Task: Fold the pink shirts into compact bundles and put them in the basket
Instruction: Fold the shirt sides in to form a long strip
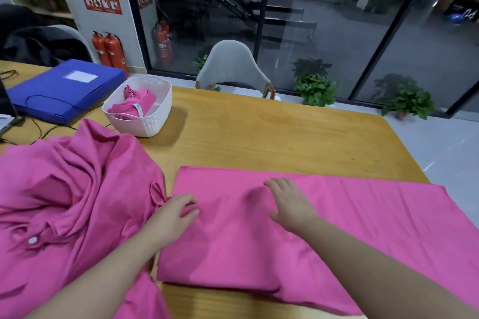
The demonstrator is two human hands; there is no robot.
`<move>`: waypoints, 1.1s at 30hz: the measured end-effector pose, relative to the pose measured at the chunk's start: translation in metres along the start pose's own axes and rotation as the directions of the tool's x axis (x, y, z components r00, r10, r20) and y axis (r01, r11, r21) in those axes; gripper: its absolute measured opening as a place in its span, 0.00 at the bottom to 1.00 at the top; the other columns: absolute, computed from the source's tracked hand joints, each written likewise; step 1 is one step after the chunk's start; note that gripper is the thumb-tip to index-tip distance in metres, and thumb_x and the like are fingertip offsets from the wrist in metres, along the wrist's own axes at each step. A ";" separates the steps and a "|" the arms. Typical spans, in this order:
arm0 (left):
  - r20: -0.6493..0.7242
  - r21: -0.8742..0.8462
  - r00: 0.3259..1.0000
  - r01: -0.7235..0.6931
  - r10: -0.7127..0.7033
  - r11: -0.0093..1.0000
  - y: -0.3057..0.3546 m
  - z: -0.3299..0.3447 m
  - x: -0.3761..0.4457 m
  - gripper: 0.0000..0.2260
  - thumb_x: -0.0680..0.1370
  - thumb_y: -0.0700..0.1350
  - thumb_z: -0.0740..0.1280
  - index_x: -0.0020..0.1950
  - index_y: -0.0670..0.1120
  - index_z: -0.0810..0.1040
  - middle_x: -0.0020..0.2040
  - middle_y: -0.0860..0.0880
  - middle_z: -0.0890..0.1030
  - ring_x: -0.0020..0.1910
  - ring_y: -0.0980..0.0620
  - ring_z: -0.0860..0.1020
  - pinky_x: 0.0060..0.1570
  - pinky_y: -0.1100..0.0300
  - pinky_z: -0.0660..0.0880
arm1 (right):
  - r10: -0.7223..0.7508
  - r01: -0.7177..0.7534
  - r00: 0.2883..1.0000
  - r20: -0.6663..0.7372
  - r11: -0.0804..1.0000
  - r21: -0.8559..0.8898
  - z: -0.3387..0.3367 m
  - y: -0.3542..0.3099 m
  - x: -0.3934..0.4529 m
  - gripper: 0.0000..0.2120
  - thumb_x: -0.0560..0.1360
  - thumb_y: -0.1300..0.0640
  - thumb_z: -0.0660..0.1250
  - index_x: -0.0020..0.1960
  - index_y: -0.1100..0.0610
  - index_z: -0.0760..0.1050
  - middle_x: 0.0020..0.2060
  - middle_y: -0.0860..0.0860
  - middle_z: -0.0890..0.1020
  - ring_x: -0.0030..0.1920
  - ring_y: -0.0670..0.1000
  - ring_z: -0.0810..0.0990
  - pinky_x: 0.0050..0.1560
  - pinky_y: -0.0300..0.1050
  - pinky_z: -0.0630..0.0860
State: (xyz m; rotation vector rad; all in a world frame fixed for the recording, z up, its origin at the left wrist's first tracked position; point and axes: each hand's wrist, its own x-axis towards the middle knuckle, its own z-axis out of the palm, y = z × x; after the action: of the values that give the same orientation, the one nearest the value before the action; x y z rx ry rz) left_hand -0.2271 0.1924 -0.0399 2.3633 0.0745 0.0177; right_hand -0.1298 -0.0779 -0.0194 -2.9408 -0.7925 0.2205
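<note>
The left hand (173,217) pinched a small fold of the flat pink shirt (324,228) between curled fingers (190,212), while the right hand (289,204) lay on the same smooth cloth with fingers straight and released. Three pink shirts showed: this one spread on the tabletop (272,134), a crumpled shirt (64,202) beside it at left, and a bundle (134,105) in the single white basket (147,124).

Wooden table (259,132), grey chair (232,66) behind it; glass wall (324,21) (dark outside), potted plants (317,89), red extinguishers (110,50).
</note>
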 end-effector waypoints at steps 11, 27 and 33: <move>0.052 -0.697 0.922 0.309 -0.384 0.647 0.029 -0.005 -0.001 0.05 0.77 0.36 0.66 0.43 0.44 0.74 0.36 0.48 0.74 0.39 0.51 0.72 0.42 0.62 0.69 | -0.276 0.278 0.961 -0.036 0.952 0.127 0.014 -0.016 0.003 0.16 0.65 0.61 0.64 0.53 0.62 0.75 0.49 0.59 0.78 0.52 0.60 0.76 0.53 0.49 0.70; 0.474 -0.732 0.634 0.670 -0.611 0.127 0.032 -0.006 0.000 0.18 0.75 0.50 0.69 0.60 0.40 0.75 0.55 0.38 0.81 0.50 0.42 0.80 0.52 0.48 0.78 | -0.370 0.367 0.929 0.006 0.923 0.112 0.005 -0.009 0.002 0.06 0.60 0.61 0.58 0.36 0.57 0.70 0.36 0.55 0.75 0.35 0.58 0.75 0.32 0.48 0.73; 0.430 -0.517 0.640 0.753 -0.637 0.407 0.034 0.013 -0.003 0.06 0.74 0.34 0.70 0.50 0.36 0.77 0.45 0.41 0.81 0.39 0.50 0.79 0.29 0.64 0.77 | -0.391 0.359 0.883 0.261 0.919 0.163 0.015 -0.004 -0.009 0.18 0.65 0.60 0.58 0.54 0.59 0.76 0.54 0.56 0.75 0.55 0.57 0.74 0.55 0.51 0.73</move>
State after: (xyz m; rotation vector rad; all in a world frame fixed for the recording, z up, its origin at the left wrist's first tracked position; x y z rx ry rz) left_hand -0.2282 0.1589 -0.0256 1.4277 0.8553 -0.4956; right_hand -0.1423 -0.0782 -0.0325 -2.6112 -1.3226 0.6481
